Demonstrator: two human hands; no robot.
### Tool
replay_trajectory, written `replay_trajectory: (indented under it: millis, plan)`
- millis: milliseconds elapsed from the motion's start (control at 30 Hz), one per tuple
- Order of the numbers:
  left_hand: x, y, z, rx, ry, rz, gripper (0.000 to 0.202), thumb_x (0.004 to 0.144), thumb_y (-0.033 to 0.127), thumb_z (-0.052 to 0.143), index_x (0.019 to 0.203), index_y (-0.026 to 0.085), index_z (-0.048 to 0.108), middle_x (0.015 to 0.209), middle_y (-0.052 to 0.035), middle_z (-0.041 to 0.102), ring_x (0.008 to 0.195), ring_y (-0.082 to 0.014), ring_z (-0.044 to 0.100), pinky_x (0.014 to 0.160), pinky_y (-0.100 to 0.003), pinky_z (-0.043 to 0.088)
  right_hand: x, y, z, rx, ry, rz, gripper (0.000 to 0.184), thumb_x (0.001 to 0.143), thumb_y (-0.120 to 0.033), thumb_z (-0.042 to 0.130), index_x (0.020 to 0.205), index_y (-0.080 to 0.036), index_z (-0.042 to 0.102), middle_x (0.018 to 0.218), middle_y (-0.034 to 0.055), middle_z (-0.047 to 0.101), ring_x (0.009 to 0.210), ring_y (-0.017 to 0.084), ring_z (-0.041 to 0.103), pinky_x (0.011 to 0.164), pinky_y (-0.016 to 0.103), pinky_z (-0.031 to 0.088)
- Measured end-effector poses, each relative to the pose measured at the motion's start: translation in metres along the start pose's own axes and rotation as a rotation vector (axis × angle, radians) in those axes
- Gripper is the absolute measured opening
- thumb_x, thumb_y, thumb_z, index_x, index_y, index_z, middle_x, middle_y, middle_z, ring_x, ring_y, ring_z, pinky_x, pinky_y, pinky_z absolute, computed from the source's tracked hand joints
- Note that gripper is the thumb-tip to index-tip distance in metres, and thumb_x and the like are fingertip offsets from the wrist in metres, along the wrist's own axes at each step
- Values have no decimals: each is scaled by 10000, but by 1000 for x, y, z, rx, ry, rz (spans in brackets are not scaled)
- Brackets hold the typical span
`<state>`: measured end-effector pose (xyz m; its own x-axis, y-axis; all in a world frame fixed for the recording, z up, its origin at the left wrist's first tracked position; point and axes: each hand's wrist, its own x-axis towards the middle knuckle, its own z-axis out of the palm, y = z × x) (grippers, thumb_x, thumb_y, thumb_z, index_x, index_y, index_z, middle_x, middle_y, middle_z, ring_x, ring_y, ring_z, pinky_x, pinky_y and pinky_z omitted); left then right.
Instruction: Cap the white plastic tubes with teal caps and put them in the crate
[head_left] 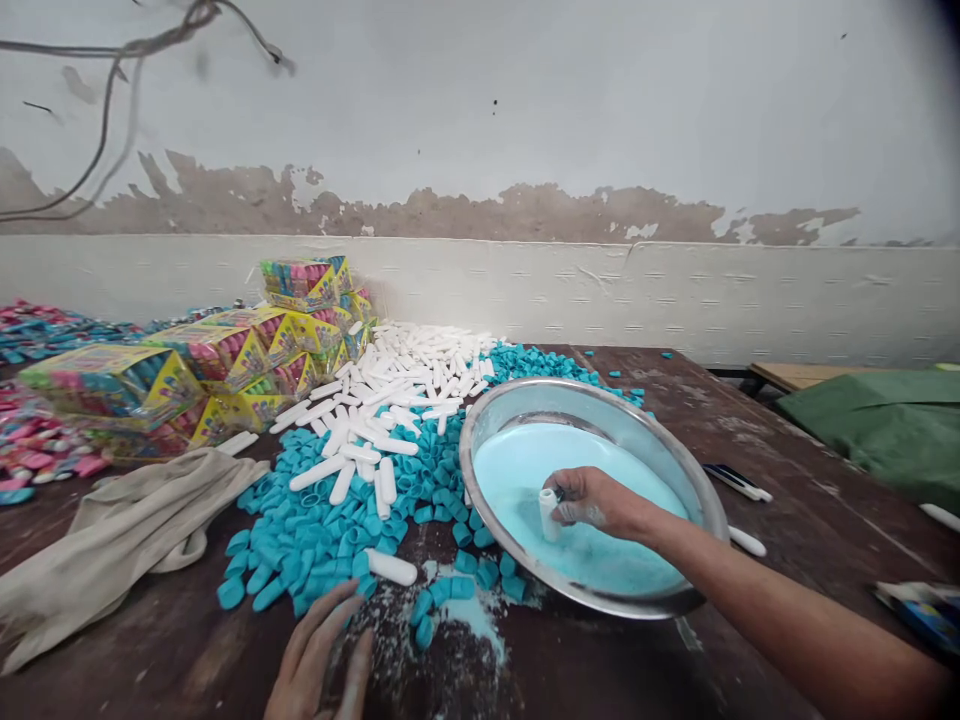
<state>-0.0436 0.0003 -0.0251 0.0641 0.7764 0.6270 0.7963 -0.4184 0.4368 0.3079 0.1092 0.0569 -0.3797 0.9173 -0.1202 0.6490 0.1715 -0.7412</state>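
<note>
My right hand [592, 500] is inside a wide steel bowl [712, 510] of pale blue powder [600, 455]. Between its thumb and fingers is a small white tube [550, 515], its open end up and its lower part at the powder. My left hand [322, 650] rests low in front, fingers spread, holding nothing. Just beyond its fingertips lie a white rounded stick [391, 567] and a heap of blue plastic caps [322, 520]. Many more white sticks [420, 370] are piled on and behind the caps. Spilled blue powder [480, 620] marks the table between hand and bowl.
Yellow display boxes [120, 385] of coloured items are stacked at the left, near pink and blue pieces [45, 440]. A beige cloth [127, 540] lies in front of them. A box cutter [739, 482] sits right of the bowl. Green sheeting [885, 425] is at far right.
</note>
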Motion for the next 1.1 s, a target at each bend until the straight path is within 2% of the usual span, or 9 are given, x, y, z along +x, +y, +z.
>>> replay_trajectory:
  millis: [133, 267, 367, 567, 633, 700, 867, 1000, 1100]
  plan:
    - [71, 71, 18, -95, -156, 228, 309, 848, 249, 494, 1156, 251, 515, 1110, -56, 607, 1048, -229, 547, 857, -363, 442, -16, 1, -6, 201, 85, -5, 155, 641, -237, 580, 773, -156, 568, 627, -16, 588, 564, 117, 522, 566, 228, 429]
    - [128, 134, 62, -162, -540, 234, 319, 819, 242, 511, 1134, 207, 548, 1134, -80, 608, 1066, -266, 531, 882, -444, 399, -32, -3, -7, 327, 162, -73, 141, 652, -225, 624, 769, -161, 582, 634, -26, 568, 573, 112, 505, 558, 221, 404]
    - [145, 156, 94, -199, -743, 200, 260, 766, 282, 582, 1012, 206, 620, 1034, -65, 656, 1006, -286, 562, 832, -425, 414, -44, -3, -5, 222, 227, -173, 69, 709, -219, 589, 756, -169, 585, 677, -9, 582, 636, 131, 534, 598, 234, 421]
    - [153, 149, 108, -202, -732, 242, 220, 766, 120, 534, 888, 250, 664, 971, 8, 685, 984, -217, 571, 862, -351, 362, -61, 8, -5, -362, 344, -119, 422, 636, -93, 612, 1050, -173, 584, 1029, 85, 580, 873, 211, 560, 780, 334, 431]
    - [155, 144, 102, -176, -693, 273, 265, 766, 74, 514, 887, 255, 664, 986, 13, 683, 998, -214, 560, 872, -362, 336, -64, 11, -6, -492, 273, -79, 189, 682, -130, 609, 865, -162, 642, 923, 87, 606, 868, 236, 562, 801, 367, 421]
    - [156, 141, 97, -169, -672, 302, 272, 772, 64, 510, 897, 255, 658, 990, 13, 683, 981, -208, 564, 858, -362, 331, -65, 11, -6, -509, 261, -66, 111, 754, -122, 522, 724, -154, 625, 796, 75, 601, 784, 213, 570, 750, 344, 437]
    - [153, 140, 86, -190, -594, 420, 251, 796, 69, 486, 905, 241, 632, 947, 3, 679, 938, -190, 560, 825, -345, 343, -68, -8, 2, -384, 404, -374, 420, 778, -66, 449, 1184, -171, 453, 1044, 98, 539, 738, 135, 551, 693, 276, 453]
    - [146, 136, 62, -140, -570, 476, 136, 807, 121, 485, 818, 182, 607, 866, -36, 641, 910, -203, 553, 850, -364, 352, -67, -43, 16, -462, 467, -530, 156, 860, -221, 470, 989, -180, 546, 765, 49, 595, 684, 163, 548, 641, 274, 430]
    - [137, 122, 38, -242, -568, 377, 103, 820, 165, 481, 856, 168, 577, 878, -47, 620, 882, -195, 555, 824, -324, 385, -58, -73, 29, -363, 539, -530, 130, 876, -245, 447, 830, -187, 553, 713, 35, 618, 639, 144, 558, 601, 243, 415]
